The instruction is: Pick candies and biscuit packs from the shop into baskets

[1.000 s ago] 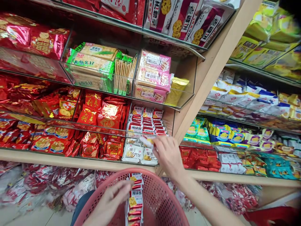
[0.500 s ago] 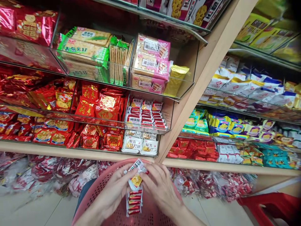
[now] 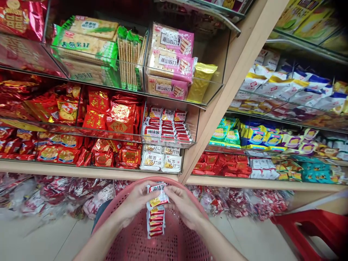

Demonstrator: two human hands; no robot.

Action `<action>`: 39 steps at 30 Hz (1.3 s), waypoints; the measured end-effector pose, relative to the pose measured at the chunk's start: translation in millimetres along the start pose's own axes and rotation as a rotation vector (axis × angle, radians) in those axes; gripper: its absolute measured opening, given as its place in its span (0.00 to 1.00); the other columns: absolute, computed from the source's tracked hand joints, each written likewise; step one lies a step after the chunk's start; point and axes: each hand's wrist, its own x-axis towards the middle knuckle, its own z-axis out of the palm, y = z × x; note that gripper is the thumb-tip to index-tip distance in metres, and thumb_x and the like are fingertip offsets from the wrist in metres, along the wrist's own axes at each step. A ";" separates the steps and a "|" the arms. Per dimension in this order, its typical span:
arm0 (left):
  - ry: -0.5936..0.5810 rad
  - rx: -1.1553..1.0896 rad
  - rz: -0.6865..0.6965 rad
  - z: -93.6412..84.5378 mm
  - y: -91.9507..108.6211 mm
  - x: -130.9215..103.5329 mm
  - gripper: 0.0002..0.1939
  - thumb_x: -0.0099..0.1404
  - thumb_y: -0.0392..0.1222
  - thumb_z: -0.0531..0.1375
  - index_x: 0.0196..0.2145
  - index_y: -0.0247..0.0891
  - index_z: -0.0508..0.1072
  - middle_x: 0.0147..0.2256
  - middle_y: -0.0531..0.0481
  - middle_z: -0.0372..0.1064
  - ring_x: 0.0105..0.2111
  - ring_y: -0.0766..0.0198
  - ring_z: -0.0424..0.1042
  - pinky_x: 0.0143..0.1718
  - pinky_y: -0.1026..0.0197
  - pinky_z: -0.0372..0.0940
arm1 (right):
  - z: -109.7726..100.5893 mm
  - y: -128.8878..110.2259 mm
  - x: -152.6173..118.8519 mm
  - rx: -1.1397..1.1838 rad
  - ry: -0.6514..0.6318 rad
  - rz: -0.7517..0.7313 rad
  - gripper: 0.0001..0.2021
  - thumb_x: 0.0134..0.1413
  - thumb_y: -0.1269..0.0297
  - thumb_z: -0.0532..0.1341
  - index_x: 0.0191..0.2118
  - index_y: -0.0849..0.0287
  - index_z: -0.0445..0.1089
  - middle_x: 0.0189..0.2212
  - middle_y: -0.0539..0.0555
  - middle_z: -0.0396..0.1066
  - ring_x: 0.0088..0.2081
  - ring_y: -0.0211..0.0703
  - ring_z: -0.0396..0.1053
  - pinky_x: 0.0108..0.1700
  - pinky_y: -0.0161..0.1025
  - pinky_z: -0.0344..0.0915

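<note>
A small white snack packet [image 3: 158,195] with dark lettering and a yellow and red lower part is held between both hands above the pink basket [image 3: 125,198]. My left hand [image 3: 136,203] grips its left side, thumb on the front. On the right side, my right hand [image 3: 182,205] pinches the same packet. Just below it, a row of similar packets [image 3: 156,223] stands stacked one behind another. What supports that row is hard to make out.
Glass-fronted shelves hold white packets [image 3: 152,131], red packets [image 3: 121,121], green cracker packs [image 3: 84,45] and pink cracker packs [image 3: 170,61]. A slanted wooden divider [image 3: 233,94] separates two shelf units. Bagged goods [image 3: 100,199] lie under the shelves. A red stool [image 3: 312,224] stands at right.
The held packet has turned from tilted to nearly level, its front now facing me. My right hand's fingers have moved lower on its right side. The view has shifted slightly.
</note>
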 end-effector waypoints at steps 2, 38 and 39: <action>0.019 0.007 0.010 0.4 -7.4 -0.1 0.19 0.52 0.45 0.65 0.41 0.35 0.71 0.38 0.47 0.74 0.37 0.60 0.72 0.39 0.61 0.65 | -0.9 6.0 -2.5 0.032 0.033 -0.005 0.14 0.46 0.52 0.64 0.33 0.60 0.72 0.31 0.51 0.73 0.34 0.38 0.69 0.36 0.34 0.64; 0.011 -0.174 -0.081 0.1 -23.1 -20.7 0.22 0.58 0.46 0.61 0.49 0.39 0.67 0.45 0.42 0.70 0.40 0.57 0.72 0.40 0.56 0.68 | -13.8 28.9 -12.8 -0.380 0.308 -0.418 0.11 0.56 0.58 0.56 0.30 0.58 0.70 0.25 0.49 0.67 0.30 0.38 0.64 0.34 0.34 0.60; 0.021 -0.171 -0.069 -0.1 -23.6 -20.8 0.22 0.58 0.47 0.61 0.50 0.40 0.67 0.46 0.42 0.70 0.41 0.57 0.72 0.41 0.56 0.68 | -11.3 28.6 -12.9 -0.293 0.310 -0.376 0.12 0.55 0.57 0.57 0.29 0.59 0.70 0.24 0.49 0.67 0.29 0.37 0.63 0.33 0.33 0.60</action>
